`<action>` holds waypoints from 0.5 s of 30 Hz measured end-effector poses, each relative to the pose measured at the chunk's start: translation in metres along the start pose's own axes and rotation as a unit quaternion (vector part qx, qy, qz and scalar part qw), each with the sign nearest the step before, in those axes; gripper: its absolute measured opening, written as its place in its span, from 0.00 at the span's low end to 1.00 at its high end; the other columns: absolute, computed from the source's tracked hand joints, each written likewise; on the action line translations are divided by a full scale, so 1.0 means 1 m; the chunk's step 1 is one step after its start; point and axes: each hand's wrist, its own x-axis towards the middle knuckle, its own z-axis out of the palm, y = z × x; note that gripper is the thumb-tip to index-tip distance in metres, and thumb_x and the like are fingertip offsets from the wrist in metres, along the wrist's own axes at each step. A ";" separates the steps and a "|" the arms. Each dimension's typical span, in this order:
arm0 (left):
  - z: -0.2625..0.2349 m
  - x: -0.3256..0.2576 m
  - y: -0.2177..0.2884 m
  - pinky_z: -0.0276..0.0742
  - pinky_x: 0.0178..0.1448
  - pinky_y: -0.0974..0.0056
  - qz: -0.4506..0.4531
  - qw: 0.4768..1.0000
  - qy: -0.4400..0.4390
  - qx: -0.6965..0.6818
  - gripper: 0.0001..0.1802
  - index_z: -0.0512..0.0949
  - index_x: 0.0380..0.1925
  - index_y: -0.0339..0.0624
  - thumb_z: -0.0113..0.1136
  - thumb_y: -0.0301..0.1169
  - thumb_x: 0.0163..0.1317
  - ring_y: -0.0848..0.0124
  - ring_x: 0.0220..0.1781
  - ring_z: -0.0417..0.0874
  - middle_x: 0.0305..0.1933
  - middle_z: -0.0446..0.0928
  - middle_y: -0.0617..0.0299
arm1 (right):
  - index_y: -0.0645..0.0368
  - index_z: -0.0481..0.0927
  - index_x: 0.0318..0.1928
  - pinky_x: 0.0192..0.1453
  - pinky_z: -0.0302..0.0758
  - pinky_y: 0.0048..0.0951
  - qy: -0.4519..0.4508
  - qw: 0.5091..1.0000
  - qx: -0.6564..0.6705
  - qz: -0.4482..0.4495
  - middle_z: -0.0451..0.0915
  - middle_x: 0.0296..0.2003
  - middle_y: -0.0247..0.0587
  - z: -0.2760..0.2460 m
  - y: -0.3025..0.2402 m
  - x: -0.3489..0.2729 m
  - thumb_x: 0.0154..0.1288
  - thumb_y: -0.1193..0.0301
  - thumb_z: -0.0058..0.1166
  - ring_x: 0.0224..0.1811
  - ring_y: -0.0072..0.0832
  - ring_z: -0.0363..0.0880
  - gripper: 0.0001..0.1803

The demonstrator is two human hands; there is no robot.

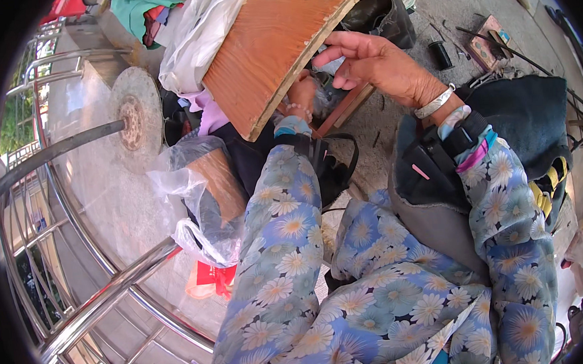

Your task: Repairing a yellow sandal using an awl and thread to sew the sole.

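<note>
Wooden board [273, 49] stands tilted before me, over a wooden stool's edge [345, 105]. My left hand [303, 94] is tucked behind its lower edge; fingers hidden, grip cannot be told. My right hand [374, 60] hovers beside it, fingers loosely curled, holding nothing. Plastic bags [196, 201] lie left, near a steel railing [105, 297].

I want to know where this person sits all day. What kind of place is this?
Probably an outdoor street stall for mending things. The ground is bare pavement with small tools scattered on it, steel railings run alongside, and the hands, left hand and right hand, work behind a wooden board.
</note>
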 end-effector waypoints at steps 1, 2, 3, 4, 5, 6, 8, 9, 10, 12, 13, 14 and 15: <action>-0.001 0.003 -0.003 0.76 0.40 0.63 -0.029 0.992 -0.039 0.116 0.18 0.75 0.44 0.28 0.60 0.28 0.55 0.68 0.38 0.79 0.38 0.78 0.55 | 0.58 0.65 0.66 0.45 0.76 0.19 0.013 1.000 0.002 -0.007 0.77 0.51 0.34 -0.002 0.001 0.001 0.61 0.82 0.45 0.37 0.16 0.78 0.30; -0.001 0.005 -0.007 0.76 0.40 0.63 -0.032 0.992 -0.039 0.114 0.18 0.75 0.44 0.28 0.60 0.28 0.55 0.68 0.38 0.79 0.38 0.78 0.55 | 0.58 0.65 0.66 0.45 0.76 0.19 0.013 1.000 0.001 -0.004 0.77 0.51 0.34 -0.003 0.002 0.000 0.61 0.82 0.45 0.37 0.16 0.78 0.30; 0.000 0.005 -0.010 0.76 0.40 0.62 0.001 0.989 -0.013 0.144 0.18 0.76 0.44 0.29 0.60 0.28 0.55 0.67 0.38 0.79 0.38 0.78 0.54 | 0.58 0.64 0.66 0.45 0.76 0.19 0.020 1.000 0.006 -0.006 0.77 0.51 0.35 -0.003 0.003 -0.002 0.61 0.81 0.46 0.37 0.17 0.78 0.30; 0.001 0.004 -0.012 0.76 0.40 0.61 0.033 0.984 0.014 0.174 0.18 0.76 0.43 0.30 0.61 0.29 0.54 0.65 0.39 0.80 0.38 0.78 0.53 | 0.59 0.64 0.66 0.45 0.77 0.20 0.027 1.000 0.011 -0.007 0.77 0.52 0.36 -0.003 0.004 -0.003 0.61 0.80 0.47 0.38 0.18 0.79 0.30; 0.003 0.003 -0.012 0.76 0.40 0.61 0.065 0.976 0.040 0.204 0.17 0.76 0.43 0.30 0.61 0.29 0.54 0.64 0.39 0.80 0.37 0.79 0.52 | 0.59 0.64 0.66 0.45 0.77 0.20 0.026 1.000 0.012 -0.005 0.77 0.52 0.36 -0.004 0.006 -0.003 0.61 0.80 0.47 0.38 0.18 0.79 0.30; 0.004 0.001 -0.013 0.75 0.41 0.60 0.097 0.965 0.067 0.234 0.17 0.77 0.43 0.31 0.62 0.30 0.54 0.62 0.39 0.80 0.37 0.79 0.51 | 0.59 0.64 0.66 0.46 0.77 0.20 0.020 1.000 0.015 -0.007 0.77 0.52 0.37 -0.005 0.008 -0.003 0.61 0.80 0.48 0.38 0.19 0.79 0.30; 0.018 -0.004 -0.011 0.75 0.41 0.59 0.162 0.937 0.112 0.289 0.17 0.77 0.42 0.32 0.62 0.31 0.53 0.59 0.39 0.80 0.37 0.79 0.50 | 0.60 0.64 0.66 0.46 0.77 0.20 0.022 1.000 0.016 -0.007 0.76 0.53 0.37 -0.007 0.009 -0.005 0.61 0.79 0.48 0.39 0.20 0.79 0.30; 0.026 -0.006 -0.010 0.75 0.42 0.58 0.193 0.920 0.132 0.315 0.17 0.78 0.41 0.33 0.63 0.31 0.53 0.57 0.39 0.80 0.37 0.80 0.49 | 0.60 0.64 0.66 0.47 0.77 0.21 0.028 1.000 0.012 -0.005 0.76 0.53 0.38 -0.009 0.009 -0.006 0.61 0.78 0.48 0.39 0.20 0.79 0.31; 0.035 -0.008 -0.010 0.75 0.42 0.57 0.225 0.901 0.152 0.340 0.17 0.78 0.41 0.33 0.63 0.32 0.53 0.56 0.39 0.80 0.36 0.80 0.48 | 0.60 0.63 0.66 0.48 0.77 0.21 0.035 0.999 0.007 -0.002 0.76 0.54 0.38 -0.012 0.009 -0.007 0.61 0.78 0.48 0.39 0.20 0.79 0.31; 0.045 -0.012 -0.012 0.75 0.42 0.56 0.287 0.854 0.192 0.390 0.17 0.78 0.40 0.35 0.64 0.33 0.52 0.53 0.39 0.81 0.36 0.80 0.46 | 0.60 0.63 0.66 0.48 0.76 0.22 0.033 0.999 0.011 -0.005 0.75 0.54 0.38 -0.012 0.009 -0.009 0.61 0.78 0.49 0.40 0.21 0.79 0.31; 0.048 -0.012 -0.013 0.74 0.43 0.55 0.317 0.827 0.212 0.412 0.17 0.79 0.40 0.35 0.64 0.33 0.52 0.51 0.39 0.81 0.36 0.80 0.45 | 0.60 0.63 0.66 0.49 0.76 0.22 0.027 0.999 0.014 -0.010 0.75 0.54 0.38 -0.013 0.009 -0.009 0.60 0.77 0.49 0.40 0.21 0.79 0.31; 0.037 -0.001 -0.023 0.75 0.42 0.57 0.323 0.829 0.157 0.429 0.16 0.80 0.37 0.38 0.65 0.36 0.51 0.52 0.40 0.82 0.38 0.81 0.45 | 0.60 0.63 0.66 0.49 0.76 0.22 0.020 1.000 0.017 -0.011 0.75 0.54 0.38 -0.008 0.008 -0.007 0.60 0.77 0.49 0.40 0.21 0.79 0.31; 0.023 0.007 -0.033 0.75 0.42 0.57 0.320 0.826 0.163 0.433 0.16 0.80 0.37 0.38 0.65 0.36 0.51 0.52 0.40 0.82 0.38 0.81 0.45 | 0.60 0.63 0.66 0.49 0.76 0.23 0.007 1.000 0.021 -0.008 0.75 0.54 0.38 -0.002 0.007 -0.004 0.60 0.77 0.49 0.40 0.21 0.79 0.31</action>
